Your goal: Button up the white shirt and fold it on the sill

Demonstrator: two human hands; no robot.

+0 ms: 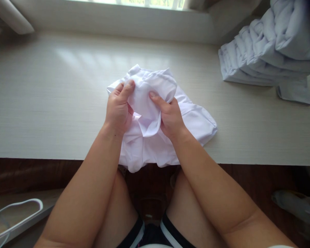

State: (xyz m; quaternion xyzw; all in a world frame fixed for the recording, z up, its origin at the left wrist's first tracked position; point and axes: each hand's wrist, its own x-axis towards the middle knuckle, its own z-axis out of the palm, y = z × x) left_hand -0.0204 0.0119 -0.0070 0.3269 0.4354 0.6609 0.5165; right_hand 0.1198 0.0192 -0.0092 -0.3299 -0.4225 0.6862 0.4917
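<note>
I have my left grip [119, 106] and right grip [172, 117] pinching rumpled white cloth [144, 103], pale wood-grained surface [54, 103] beneath, stacked folded white fabric bundles [260, 55] nearby.

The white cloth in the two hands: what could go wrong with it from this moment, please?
1. The white cloth hangs slightly past the near edge of the table, so it might slide off if pulled that way.
2. It is bunched between the left hand and the right hand, so their grip may leave creases.
</note>
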